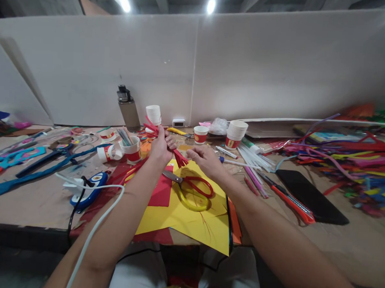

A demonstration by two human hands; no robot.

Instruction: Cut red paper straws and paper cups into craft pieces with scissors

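Note:
My left hand is closed around a bundle of thin red strips, which look like paper. Their ends fan out on both sides of the fist. Just right of the bundle, my right hand has its fingers drawn together in a pinch; whatever is between the fingertips is too small to make out. Below both hands lie scissors with one red and one yellow handle loop. They rest on a yellow sheet and partly on a red piece of paper.
Paper cups stand along the back, and one holding sticks is at left. A bottle leans by the white partition. To the right lie a utility knife, a black phone-like slab and colourful strips. A white cable crosses my left arm.

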